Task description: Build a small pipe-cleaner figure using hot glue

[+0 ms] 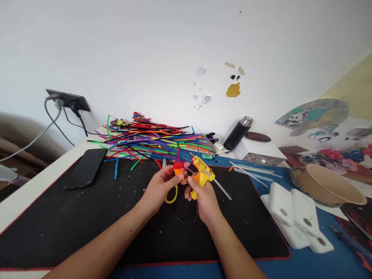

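My right hand (pixel 203 197) grips a yellow and orange glue gun (pixel 202 172), its nozzle pointing left at a small craft piece. My left hand (pixel 159 188) pinches that craft piece (pixel 178 170), made of red, orange and pink pipe cleaner, with a yellow loop (pixel 172 197) hanging below it. Both hands are held close together just above a black mat (pixel 72 221). A thin black cord loop (pixel 186 215) lies on the mat under the hands.
A heap of coloured pipe cleaners (pixel 154 141) lies behind the hands. A black phone (pixel 85 168) rests at left, clear glue sticks (pixel 252 172) and white boxes (pixel 296 217) at right, with a brown bowl (pixel 328 186) and a dark flask (pixel 238 133).
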The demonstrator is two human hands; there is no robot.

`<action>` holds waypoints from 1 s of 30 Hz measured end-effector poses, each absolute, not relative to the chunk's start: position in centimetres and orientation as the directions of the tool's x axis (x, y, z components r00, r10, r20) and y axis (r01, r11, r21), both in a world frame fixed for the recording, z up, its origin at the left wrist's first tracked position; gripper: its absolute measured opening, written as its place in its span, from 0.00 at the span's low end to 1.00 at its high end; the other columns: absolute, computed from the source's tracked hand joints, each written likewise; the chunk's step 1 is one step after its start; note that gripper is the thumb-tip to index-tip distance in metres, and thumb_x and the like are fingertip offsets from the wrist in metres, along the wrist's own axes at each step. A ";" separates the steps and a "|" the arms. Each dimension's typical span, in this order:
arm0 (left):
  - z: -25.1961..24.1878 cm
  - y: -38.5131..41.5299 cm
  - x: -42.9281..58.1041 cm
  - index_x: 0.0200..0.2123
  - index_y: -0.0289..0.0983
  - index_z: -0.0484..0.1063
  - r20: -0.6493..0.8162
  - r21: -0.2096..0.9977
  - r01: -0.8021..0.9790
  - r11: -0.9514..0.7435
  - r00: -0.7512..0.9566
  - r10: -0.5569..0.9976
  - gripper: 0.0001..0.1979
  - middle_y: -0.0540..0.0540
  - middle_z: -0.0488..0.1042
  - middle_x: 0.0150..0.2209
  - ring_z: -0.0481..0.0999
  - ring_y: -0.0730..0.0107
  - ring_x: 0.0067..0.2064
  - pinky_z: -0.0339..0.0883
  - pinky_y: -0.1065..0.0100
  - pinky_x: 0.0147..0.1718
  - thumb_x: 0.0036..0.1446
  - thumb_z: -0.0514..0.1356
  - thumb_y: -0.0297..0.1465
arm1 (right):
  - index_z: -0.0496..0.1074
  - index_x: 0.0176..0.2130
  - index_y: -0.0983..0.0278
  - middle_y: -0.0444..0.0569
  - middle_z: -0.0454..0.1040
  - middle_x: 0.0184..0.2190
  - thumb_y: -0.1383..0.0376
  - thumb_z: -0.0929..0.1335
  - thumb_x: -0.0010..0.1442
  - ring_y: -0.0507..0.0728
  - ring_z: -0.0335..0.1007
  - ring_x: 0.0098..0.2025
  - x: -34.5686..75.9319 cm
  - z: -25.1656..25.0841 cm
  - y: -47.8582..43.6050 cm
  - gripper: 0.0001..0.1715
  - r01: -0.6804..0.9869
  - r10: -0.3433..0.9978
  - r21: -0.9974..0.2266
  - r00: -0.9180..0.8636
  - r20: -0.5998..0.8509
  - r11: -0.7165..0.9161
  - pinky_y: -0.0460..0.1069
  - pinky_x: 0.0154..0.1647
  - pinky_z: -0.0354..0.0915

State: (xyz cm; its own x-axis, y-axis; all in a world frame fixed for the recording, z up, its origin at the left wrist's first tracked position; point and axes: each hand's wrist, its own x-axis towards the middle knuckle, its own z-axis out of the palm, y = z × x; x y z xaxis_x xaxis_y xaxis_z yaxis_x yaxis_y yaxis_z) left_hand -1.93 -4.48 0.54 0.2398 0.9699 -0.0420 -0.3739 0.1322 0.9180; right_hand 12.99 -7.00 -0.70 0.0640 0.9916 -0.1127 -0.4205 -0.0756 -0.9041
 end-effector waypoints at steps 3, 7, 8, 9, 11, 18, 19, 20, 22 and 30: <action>0.9 -4.0 -2.3 0.42 0.38 0.80 -0.002 0.955 -0.291 0.059 0.193 0.981 0.20 0.42 0.85 0.40 0.82 0.57 0.43 0.73 0.60 0.47 0.49 0.76 0.41 | 0.72 0.39 0.63 0.48 0.81 0.31 0.55 0.81 0.51 0.51 0.69 0.19 13.4 -0.8 -6.7 0.24 -0.390 0.987 -0.919 0.120 -0.105 -0.051 0.46 0.18 0.60; 0.7 -4.0 -2.4 0.40 0.38 0.79 0.048 0.982 -0.190 -0.007 0.210 0.977 0.19 0.43 0.84 0.39 0.81 0.57 0.42 0.73 0.61 0.45 0.51 0.74 0.44 | 0.73 0.41 0.64 0.47 0.80 0.29 0.55 0.81 0.52 0.49 0.65 0.17 13.5 -0.9 -6.7 0.24 -0.375 0.986 -0.926 0.138 -0.098 -0.039 0.45 0.17 0.58; 0.6 -4.0 -2.4 0.41 0.38 0.79 0.062 0.987 -0.161 -0.029 0.209 0.976 0.19 0.43 0.84 0.39 0.81 0.58 0.42 0.73 0.61 0.44 0.51 0.73 0.44 | 0.73 0.41 0.64 0.46 0.79 0.28 0.55 0.80 0.52 0.49 0.64 0.17 13.5 -0.9 -6.7 0.24 -0.375 0.986 -0.927 0.140 -0.095 -0.036 0.45 0.17 0.58; 0.5 -4.1 -2.4 0.41 0.38 0.79 0.074 0.991 -0.126 -0.049 0.208 0.975 0.18 0.44 0.84 0.39 0.81 0.58 0.42 0.72 0.62 0.44 0.52 0.72 0.44 | 0.73 0.41 0.64 0.45 0.78 0.27 0.55 0.80 0.52 0.49 0.63 0.17 13.4 -0.8 -6.7 0.24 -0.375 0.986 -0.926 0.141 -0.092 -0.033 0.45 0.17 0.57; 0.4 -4.3 -2.3 0.43 0.39 0.80 0.094 0.995 -0.052 -0.085 0.200 0.975 0.18 0.44 0.83 0.40 0.81 0.58 0.42 0.72 0.62 0.43 0.55 0.71 0.44 | 0.74 0.40 0.64 0.44 0.77 0.25 0.54 0.80 0.51 0.49 0.63 0.17 13.5 -0.7 -6.7 0.24 -0.375 0.986 -0.927 0.146 -0.084 -0.024 0.45 0.17 0.57; 0.9 -4.2 -2.6 0.42 0.39 0.82 0.075 0.997 -0.044 -0.068 0.171 0.982 0.20 0.47 0.79 0.32 0.75 0.64 0.33 0.67 0.67 0.34 0.56 0.68 0.48 | 0.74 0.42 0.65 0.44 0.76 0.25 0.54 0.80 0.51 0.49 0.63 0.17 13.9 -0.2 -6.6 0.25 -0.350 0.988 -0.937 0.146 -0.055 0.000 0.45 0.18 0.57; 1.0 -4.1 -2.7 0.40 0.39 0.81 0.055 0.997 -0.062 -0.045 0.180 0.982 0.20 0.49 0.75 0.28 0.71 0.66 0.30 0.64 0.68 0.30 0.57 0.67 0.50 | 0.74 0.42 0.64 0.44 0.76 0.25 0.54 0.80 0.52 0.49 0.63 0.17 14.0 -0.1 -6.7 0.25 -0.349 0.988 -0.937 0.142 -0.054 -0.001 0.45 0.18 0.57; 1.0 -4.1 -2.7 0.39 0.38 0.81 0.039 0.997 -0.079 -0.024 0.192 0.981 0.21 0.50 0.72 0.25 0.68 0.68 0.27 0.62 0.69 0.28 0.57 0.67 0.51 | 0.74 0.42 0.64 0.44 0.76 0.25 0.54 0.80 0.52 0.49 0.63 0.17 14.0 -0.1 -6.7 0.25 -0.348 0.989 -0.938 0.136 -0.052 -0.002 0.45 0.18 0.56; 1.1 -4.0 -2.8 0.35 0.38 0.79 0.024 0.993 -0.115 0.000 0.212 0.977 0.21 0.52 0.68 0.24 0.65 0.70 0.26 0.61 0.69 0.28 0.57 0.67 0.51 | 0.74 0.43 0.65 0.44 0.76 0.25 0.55 0.80 0.52 0.49 0.63 0.17 14.0 -0.2 -6.8 0.25 -0.344 0.990 -0.939 0.130 -0.051 -0.004 0.45 0.18 0.57; 1.1 -4.0 -2.9 0.32 0.39 0.77 0.054 0.994 -0.102 -0.040 0.141 0.989 0.22 0.52 0.68 0.24 0.66 0.69 0.27 0.61 0.69 0.29 0.56 0.67 0.53 | 0.74 0.43 0.65 0.43 0.76 0.25 0.55 0.80 0.51 0.50 0.66 0.17 14.0 -1.3 -6.1 0.25 -0.341 0.982 -0.940 0.173 -0.082 -0.019 0.44 0.17 0.59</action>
